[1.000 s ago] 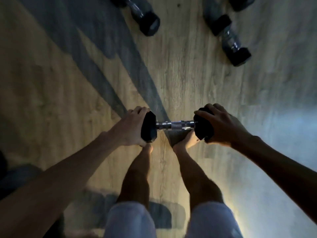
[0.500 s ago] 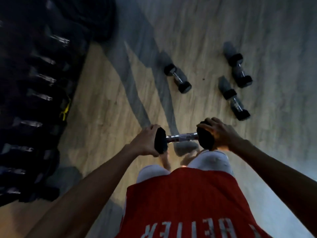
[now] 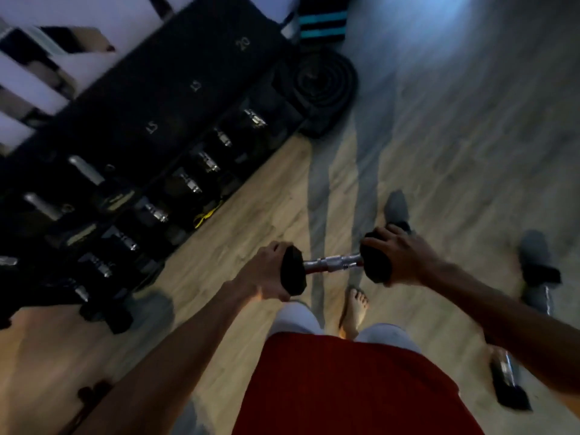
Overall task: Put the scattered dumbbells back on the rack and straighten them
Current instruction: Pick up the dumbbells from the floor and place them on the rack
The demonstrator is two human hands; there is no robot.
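Observation:
I carry a black hex dumbbell (image 3: 332, 264) with a chrome handle level in front of my waist. My left hand (image 3: 266, 274) grips its left head and my right hand (image 3: 405, 259) grips its right head. The dark dumbbell rack (image 3: 163, 127) runs along the left, with several dumbbells on its shelves and weight numbers on its top. One loose dumbbell (image 3: 539, 277) lies on the floor at the right, and another dumbbell (image 3: 508, 381) lies partly hidden under my right forearm. A third dark head (image 3: 396, 205) shows just beyond my right hand.
A rolled black mat (image 3: 323, 80) lies at the rack's far end, beside a black and teal striped object (image 3: 323, 23). A yellow strap (image 3: 207, 215) sticks out at the rack's foot. Wooden floor (image 3: 455, 146) stretches ahead and right. My bare foot (image 3: 354, 312) is below the dumbbell.
I have stood up and turned left with the dumbbell held in both hands. The rack has come into view at the left, and the floor dumbbells have slid to the right.

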